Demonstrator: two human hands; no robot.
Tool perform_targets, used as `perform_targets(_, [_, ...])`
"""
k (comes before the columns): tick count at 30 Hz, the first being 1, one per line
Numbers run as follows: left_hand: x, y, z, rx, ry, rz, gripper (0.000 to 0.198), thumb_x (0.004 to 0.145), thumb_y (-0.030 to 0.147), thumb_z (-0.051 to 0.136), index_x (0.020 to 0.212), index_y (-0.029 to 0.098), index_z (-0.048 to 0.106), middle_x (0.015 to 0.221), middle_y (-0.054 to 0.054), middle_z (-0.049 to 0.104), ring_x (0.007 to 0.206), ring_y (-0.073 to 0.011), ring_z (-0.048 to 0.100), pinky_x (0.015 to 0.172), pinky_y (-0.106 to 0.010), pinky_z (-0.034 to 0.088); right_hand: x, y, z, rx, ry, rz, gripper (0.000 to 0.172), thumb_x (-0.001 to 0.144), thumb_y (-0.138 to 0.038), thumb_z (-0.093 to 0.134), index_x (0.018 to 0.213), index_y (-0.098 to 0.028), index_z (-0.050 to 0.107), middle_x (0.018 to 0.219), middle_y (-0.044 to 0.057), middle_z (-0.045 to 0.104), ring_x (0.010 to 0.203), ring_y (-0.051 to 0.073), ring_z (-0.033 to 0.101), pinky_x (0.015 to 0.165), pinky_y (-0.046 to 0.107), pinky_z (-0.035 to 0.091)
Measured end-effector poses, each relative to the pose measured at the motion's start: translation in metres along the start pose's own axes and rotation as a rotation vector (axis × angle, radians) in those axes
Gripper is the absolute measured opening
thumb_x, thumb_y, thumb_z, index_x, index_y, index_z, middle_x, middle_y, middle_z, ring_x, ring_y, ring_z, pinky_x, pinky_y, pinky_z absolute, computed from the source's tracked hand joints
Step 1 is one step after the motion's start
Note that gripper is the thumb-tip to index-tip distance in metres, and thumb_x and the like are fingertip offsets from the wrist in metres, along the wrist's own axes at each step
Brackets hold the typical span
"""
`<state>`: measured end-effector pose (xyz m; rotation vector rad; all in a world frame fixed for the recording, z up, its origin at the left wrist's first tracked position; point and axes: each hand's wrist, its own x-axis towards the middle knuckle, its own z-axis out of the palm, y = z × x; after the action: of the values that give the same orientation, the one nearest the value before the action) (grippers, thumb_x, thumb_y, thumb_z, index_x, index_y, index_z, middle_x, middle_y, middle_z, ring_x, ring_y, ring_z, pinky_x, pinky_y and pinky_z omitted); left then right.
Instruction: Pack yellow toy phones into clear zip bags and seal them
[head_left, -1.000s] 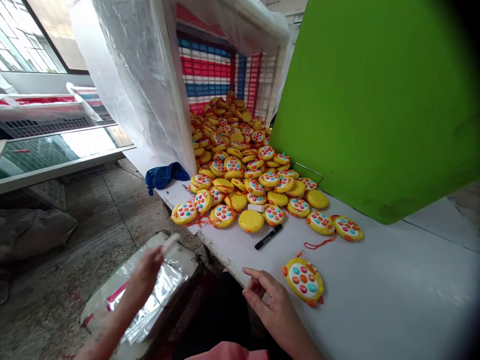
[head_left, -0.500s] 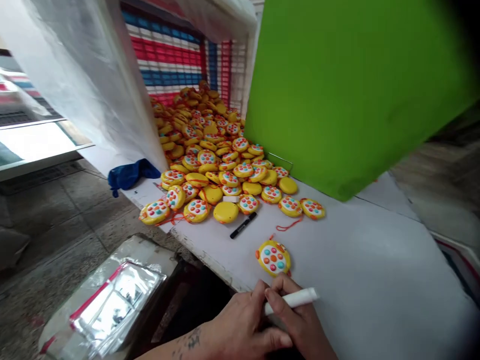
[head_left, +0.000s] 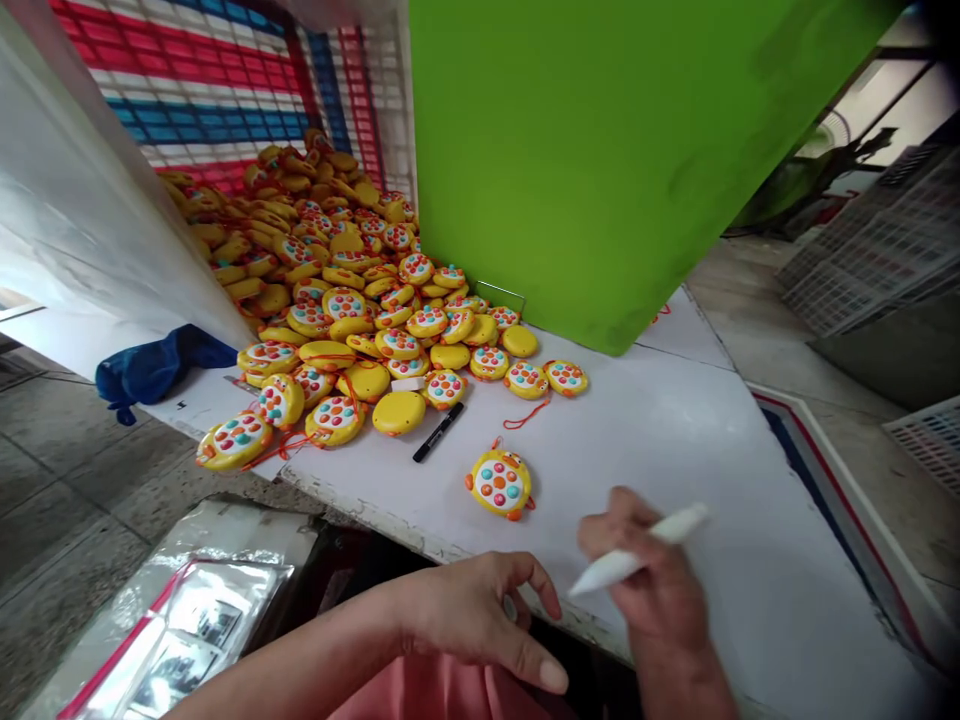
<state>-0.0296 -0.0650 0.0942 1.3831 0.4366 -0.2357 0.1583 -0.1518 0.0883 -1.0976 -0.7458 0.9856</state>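
Observation:
My right hand (head_left: 649, 565) grips a white marker pen (head_left: 675, 525), its tapered end pointing down and left, above the white table (head_left: 675, 440). My left hand (head_left: 480, 610) is near the table's front edge, fingers curled around a small pale, round-ended piece (head_left: 511, 607) that looks like the pen's cap, mostly hidden. In front of both hands a yellow chick-shaped toy (head_left: 499, 482) lies alone, its white face with coloured buttons upward. Beyond it lies a black marker (head_left: 439, 432). Neither hand touches the toy.
A large heap of the same yellow toys (head_left: 337, 240) spills from a striped lined crate (head_left: 202, 80). A green board (head_left: 585, 150) stands beside it. There are a blue cloth (head_left: 161, 370), a small white block (head_left: 407, 384) and, below left, a plastic-wrapped bundle (head_left: 195, 620).
My hands have come apart; the right hand has moved right with the white marker, which both hands were on before. The view has shifted to the right. The single toy lies in place.

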Motion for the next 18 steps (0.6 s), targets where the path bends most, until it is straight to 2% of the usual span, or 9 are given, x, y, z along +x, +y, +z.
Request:
perform_targets(1, [0.000,-0.001,-0.005,0.027,-0.009,-0.017,0.058,0.060,0.043,0.080,0.108,0.020,0.056,0.064,0.008,0.046,0.052,-0.0066,0.038,0.048,-0.019,0.029,0.004,-0.006,-0.010,0.060,0.075,-0.059,0.038,0.076,-0.040,0.063,0.056,-0.022,0.036,0.045,-0.009,0.019,0.042,0.009,0.020,0.042,0.023,0.024])
perform_targets(2, [0.002,-0.003,-0.012,0.080,0.043,-0.003,0.056,0.063,0.045,0.077,0.109,0.021,0.056,0.064,0.007,0.047,0.052,-0.0071,0.040,0.049,-0.019,0.031,0.009,-0.011,-0.018,0.100,0.135,-0.107,0.037,0.077,-0.039,0.061,0.057,-0.022,0.036,0.044,-0.009,0.016,0.042,0.009,0.018,0.042,0.023,0.024])
perform_targets(3, [0.005,-0.004,-0.021,0.157,0.158,0.039,0.052,0.068,0.046,0.073,0.110,0.022,0.057,0.067,0.006,0.049,0.054,-0.0082,0.043,0.051,-0.020,0.033,0.014,-0.013,-0.025,0.119,0.184,-0.141,0.034,0.079,-0.041,0.060,0.058,-0.022,0.040,0.044,-0.009,0.018,0.042,0.009,0.019,0.042,0.023,0.025])
perform_targets(6, [0.024,-0.007,-0.052,0.436,0.640,0.169,0.048,0.080,0.049,0.060,0.118,0.022,0.057,0.086,-0.002,0.059,0.072,-0.0149,0.055,0.066,-0.026,0.041,0.025,-0.002,-0.028,0.128,0.262,-0.145,0.027,0.080,-0.048,0.062,0.073,-0.022,0.059,0.051,-0.006,0.035,0.048,0.009,0.033,0.046,0.022,0.030])
perform_targets(7, [0.032,-0.009,-0.062,0.505,0.757,0.175,0.053,0.080,0.051,0.058,0.124,0.020,0.054,0.098,-0.005,0.060,0.082,-0.0183,0.058,0.073,-0.028,0.042,0.028,0.008,-0.025,0.130,0.277,-0.132,0.026,0.078,-0.048,0.065,0.080,-0.022,0.063,0.056,-0.005,0.041,0.052,0.009,0.039,0.050,0.023,0.034])
perform_targets(8, [0.039,-0.011,-0.070,0.557,0.815,0.155,0.060,0.079,0.053,0.058,0.128,0.019,0.051,0.108,-0.009,0.058,0.090,-0.0216,0.059,0.078,-0.030,0.043,0.030,0.019,-0.020,0.128,0.294,-0.117,0.027,0.075,-0.046,0.069,0.086,-0.023,0.065,0.061,-0.004,0.046,0.058,0.010,0.044,0.055,0.025,0.038])
perform_targets(10, [0.051,-0.015,-0.077,0.627,0.814,0.110,0.069,0.077,0.055,0.059,0.134,0.018,0.046,0.121,-0.012,0.053,0.099,-0.0257,0.058,0.083,-0.032,0.043,0.033,0.042,-0.009,0.114,0.333,-0.079,0.028,0.072,-0.038,0.074,0.095,-0.024,0.066,0.070,-0.003,0.053,0.068,0.012,0.050,0.067,0.029,0.043])
perform_targets(13, [0.057,-0.023,-0.070,0.653,0.740,0.066,0.072,0.076,0.054,0.060,0.138,0.023,0.041,0.121,-0.010,0.052,0.098,-0.0251,0.060,0.084,-0.031,0.044,0.035,0.069,0.004,0.134,0.361,-0.006,0.033,0.071,-0.032,0.076,0.101,-0.022,0.068,0.078,0.000,0.060,0.076,0.014,0.054,0.078,0.032,0.044])
perform_targets(18, [0.049,-0.033,-0.041,0.588,0.751,0.007,0.060,0.072,0.053,0.062,0.123,0.023,0.053,0.109,-0.007,0.055,0.089,-0.0225,0.061,0.080,-0.031,0.046,0.035,0.081,0.016,0.297,0.308,0.048,0.023,0.077,-0.035,0.070,0.095,-0.020,0.069,0.072,0.000,0.059,0.074,0.013,0.054,0.075,0.028,0.044])
